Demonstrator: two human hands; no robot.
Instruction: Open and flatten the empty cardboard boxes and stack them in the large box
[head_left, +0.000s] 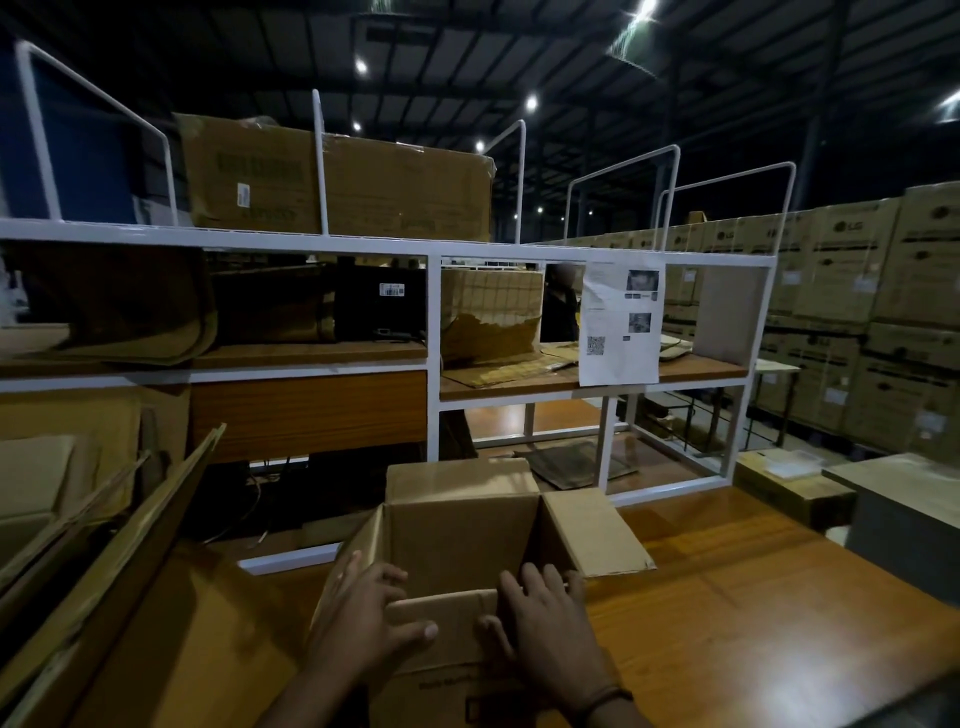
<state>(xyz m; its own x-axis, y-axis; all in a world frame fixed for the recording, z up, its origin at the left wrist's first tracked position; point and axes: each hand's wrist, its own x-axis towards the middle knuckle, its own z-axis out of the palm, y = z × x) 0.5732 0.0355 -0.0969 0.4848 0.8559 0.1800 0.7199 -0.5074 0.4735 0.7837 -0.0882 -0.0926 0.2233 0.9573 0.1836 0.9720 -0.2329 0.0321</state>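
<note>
One box (462, 525) stands upright on the near surface (753, 571), top flaps spread, walls not yet collapsed. The left hand (363, 618) and right hand (540, 618) both curl over its near flap. Flattened cardboard (41, 493) sits in the large box (130, 561) just left. There's open room to the right, but the shelf (519, 249) crowds close behind.

We see a plain brown cardboard box (460, 525) standing upright on the wooden desk (753, 597), its top open. The far flap stands up, the right flap splays outward, and the near flap is bent down. Just to its left sits the large box (171, 639), with flattened cardboard sheets (41, 493) inside.
</note>
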